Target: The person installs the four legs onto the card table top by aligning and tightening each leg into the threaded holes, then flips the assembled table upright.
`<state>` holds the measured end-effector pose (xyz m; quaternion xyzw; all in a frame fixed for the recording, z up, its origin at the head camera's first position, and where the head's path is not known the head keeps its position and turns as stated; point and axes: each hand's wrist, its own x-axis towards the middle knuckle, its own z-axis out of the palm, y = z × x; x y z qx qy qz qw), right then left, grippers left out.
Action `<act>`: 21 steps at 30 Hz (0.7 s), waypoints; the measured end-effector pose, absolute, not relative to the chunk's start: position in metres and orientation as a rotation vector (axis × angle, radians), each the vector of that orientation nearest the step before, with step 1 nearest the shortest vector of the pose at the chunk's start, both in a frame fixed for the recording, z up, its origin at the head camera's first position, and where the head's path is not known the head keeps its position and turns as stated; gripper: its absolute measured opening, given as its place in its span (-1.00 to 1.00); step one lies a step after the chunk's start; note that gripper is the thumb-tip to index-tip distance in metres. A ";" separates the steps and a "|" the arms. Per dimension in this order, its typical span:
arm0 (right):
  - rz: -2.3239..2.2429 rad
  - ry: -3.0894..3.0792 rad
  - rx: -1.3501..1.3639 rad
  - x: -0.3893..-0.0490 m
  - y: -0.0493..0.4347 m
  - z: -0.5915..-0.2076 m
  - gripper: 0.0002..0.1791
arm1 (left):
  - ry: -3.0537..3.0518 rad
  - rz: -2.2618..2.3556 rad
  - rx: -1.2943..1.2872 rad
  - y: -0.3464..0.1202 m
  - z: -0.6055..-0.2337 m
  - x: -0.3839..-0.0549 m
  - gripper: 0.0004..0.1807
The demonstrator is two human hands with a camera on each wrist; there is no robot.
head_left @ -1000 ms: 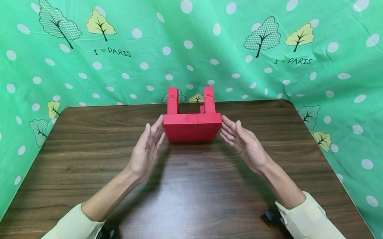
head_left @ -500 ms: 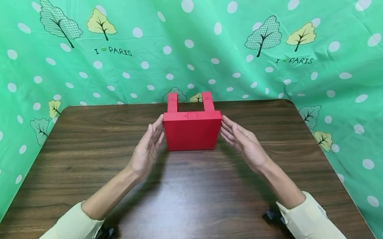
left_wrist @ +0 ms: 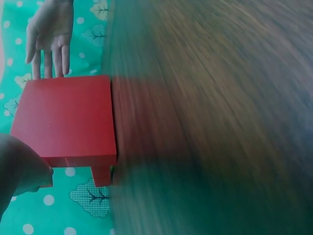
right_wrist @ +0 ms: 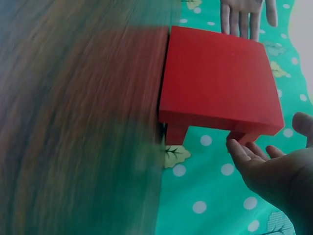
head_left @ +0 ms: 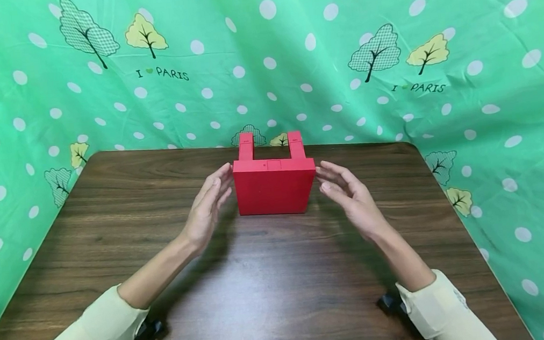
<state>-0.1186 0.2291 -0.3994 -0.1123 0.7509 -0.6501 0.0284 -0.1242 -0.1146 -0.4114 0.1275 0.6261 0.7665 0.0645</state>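
Observation:
A small red stool-like piece with a flat square top [head_left: 276, 191] stands on its side edge at the table's far middle. Its legs [head_left: 246, 146] point away toward the cloth and carry small printed marks. My left hand [head_left: 203, 211] is beside the left side, fingers straight and fingertips right at the upper corner. On the other side, my right hand [head_left: 356, 200] has its fingers loosely extended, with the fingertips close to the right edge and the thumb apart. Both wrist views show the smooth red face [left_wrist: 68, 117] and the opposite hand beyond it.
The dark wood-grain table [head_left: 281, 277] spreads in front of the piece. A green dotted cloth [head_left: 261, 46] with printed trees hangs behind the table and along its sides. Black wrist gear [head_left: 152, 331] shows below the left sleeve.
The red piece has tipped so its flat face turns more toward me and its legs sit lower. The right fingers have loosened and drawn slightly off the side; the left hand barely moved.

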 end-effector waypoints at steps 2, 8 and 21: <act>-2.005 2.329 -0.337 -0.121 0.231 -0.402 -0.34 | 1.903 2.314 0.354 -0.115 -0.413 -0.125 -0.35; -2.013 2.335 -0.336 -0.128 0.238 -0.408 -0.36 | 1.943 2.332 0.276 -0.117 -0.417 -0.129 -0.46; -2.121 2.124 -0.547 -0.139 0.240 -0.425 -0.66 | 1.943 2.354 0.334 -0.124 -0.434 -0.141 -0.71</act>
